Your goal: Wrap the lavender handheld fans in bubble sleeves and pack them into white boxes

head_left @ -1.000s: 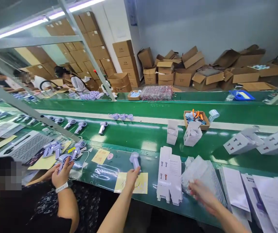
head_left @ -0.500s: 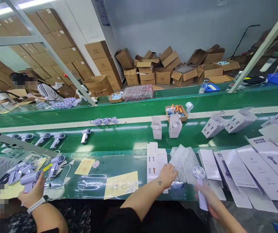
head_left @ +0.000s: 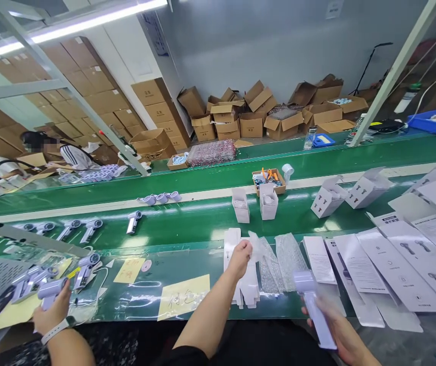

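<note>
My left hand (head_left: 240,258) is closed in a pinch on the edge of a clear bubble-wrap bag (head_left: 255,245), lifting it above flat white box cartons (head_left: 246,290). Two more bubble-wrap bags (head_left: 289,256) lie on the green bench just to the right. A lavender handheld fan (head_left: 316,311) is in my right hand (head_left: 334,325), its round head pointing up and away from me and its handle slanting down. Motion smears the fingers of that hand slightly.
Printed white cartons (head_left: 401,264) overlap along the right of the bench. Open upright boxes (head_left: 268,203) stand on the green conveyor (head_left: 198,216). At the left, a co-worker's hand (head_left: 52,310) holds another lavender fan. A yellow paper sign (head_left: 184,296) lies before me.
My left hand has lifted the bubble-wrap bag up and to the left off the others. My right hand has tilted the fan, turning its face away from view.
</note>
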The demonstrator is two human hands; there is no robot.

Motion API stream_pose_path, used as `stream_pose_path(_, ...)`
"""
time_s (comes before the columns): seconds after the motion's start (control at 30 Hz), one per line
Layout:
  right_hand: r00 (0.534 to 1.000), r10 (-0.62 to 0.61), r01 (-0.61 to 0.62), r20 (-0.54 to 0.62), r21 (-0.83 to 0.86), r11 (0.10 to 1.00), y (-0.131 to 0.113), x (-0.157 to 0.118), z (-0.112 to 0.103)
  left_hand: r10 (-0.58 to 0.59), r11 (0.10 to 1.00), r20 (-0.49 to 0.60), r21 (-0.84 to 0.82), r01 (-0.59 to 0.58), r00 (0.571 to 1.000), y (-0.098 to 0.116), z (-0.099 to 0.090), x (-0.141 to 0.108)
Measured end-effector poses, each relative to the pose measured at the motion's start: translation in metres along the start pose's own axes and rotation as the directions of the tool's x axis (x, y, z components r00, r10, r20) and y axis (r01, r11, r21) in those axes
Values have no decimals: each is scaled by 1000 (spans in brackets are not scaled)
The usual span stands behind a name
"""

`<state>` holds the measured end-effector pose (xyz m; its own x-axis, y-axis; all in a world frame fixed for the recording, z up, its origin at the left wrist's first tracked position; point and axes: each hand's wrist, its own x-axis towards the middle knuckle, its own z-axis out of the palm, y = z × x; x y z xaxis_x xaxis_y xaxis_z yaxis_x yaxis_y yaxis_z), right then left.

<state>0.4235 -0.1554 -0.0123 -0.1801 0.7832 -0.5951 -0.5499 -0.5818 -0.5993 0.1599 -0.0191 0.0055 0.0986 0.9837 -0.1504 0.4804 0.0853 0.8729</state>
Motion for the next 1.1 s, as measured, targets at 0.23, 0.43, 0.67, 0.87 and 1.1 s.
stream_pose_path(0.23, 998, -14, 8, 62, 94, 996, -23, 15, 10, -158, 971, 296, -128, 203, 942, 11, -48, 11)
stream_pose_path(0.43, 999, -45, 44, 7, 102, 994, -18, 37, 13, -108, 989, 30, 110, 104, 994, 35, -20, 54)
stream_pose_path(0.67, 999, -14, 24, -45, 241, 970, -17, 35, -4, 82, 931, 247, 327, -163, 966, 28, 107, -11)
stream_pose_path(0.87, 985, -134, 149, -108, 144, 978, -34, 14, -16, -85, 879, 242, 476, -42, 966, 21, 157, 20)
stream_pose_path(1.1, 989, -85, 105, -119, 177, 979, -19, -4, -34, -116, 943, 210, 329, 42, 971, 23, 130, 35)
